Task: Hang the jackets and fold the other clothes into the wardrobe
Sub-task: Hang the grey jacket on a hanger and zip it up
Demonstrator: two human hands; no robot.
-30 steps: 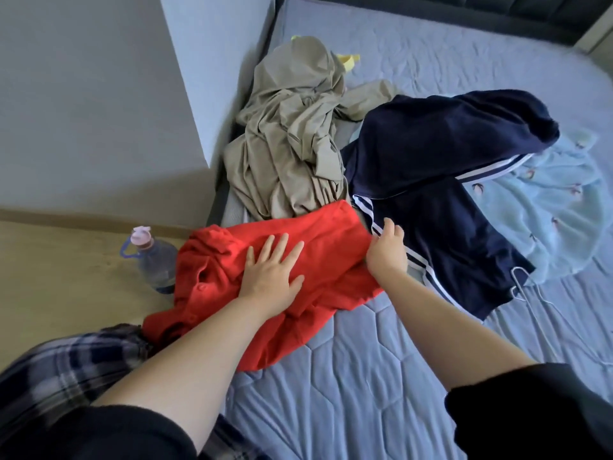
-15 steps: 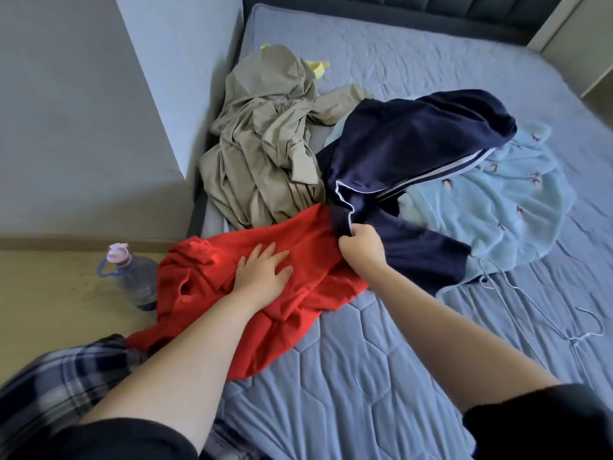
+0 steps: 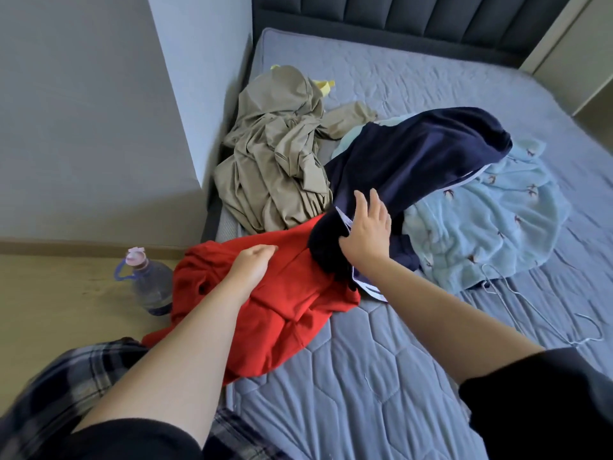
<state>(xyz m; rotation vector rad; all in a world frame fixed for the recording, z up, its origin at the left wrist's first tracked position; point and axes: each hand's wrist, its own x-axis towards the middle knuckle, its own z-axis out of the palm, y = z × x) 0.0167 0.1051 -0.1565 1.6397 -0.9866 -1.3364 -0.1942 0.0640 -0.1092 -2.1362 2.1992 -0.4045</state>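
Observation:
A red garment (image 3: 298,303) lies crumpled at the bed's near left corner and hangs partly over the edge. My left hand (image 3: 252,265) rests on it with fingers curled into the red cloth. A navy jacket with white stripes (image 3: 414,154) is bunched up just right of it, overlapping the red cloth's edge. With its fingers straight and spread, my right hand (image 3: 368,230) presses against the navy fabric. A khaki garment (image 3: 275,154) is heaped behind, and a light blue patterned garment (image 3: 481,227) lies partly under the navy one.
A thin wire hanger (image 3: 530,313) lies on the grey quilted mattress (image 3: 365,376) to the right. A water bottle (image 3: 149,283) stands on the wooden floor beside the bed. A wall corner (image 3: 185,94) juts in at left; a dark headboard (image 3: 398,14) is behind.
My right hand has let go its grip and now lies flat on the navy jacket, which is bunched further up. My left hand's fingers have curled into the red cloth.

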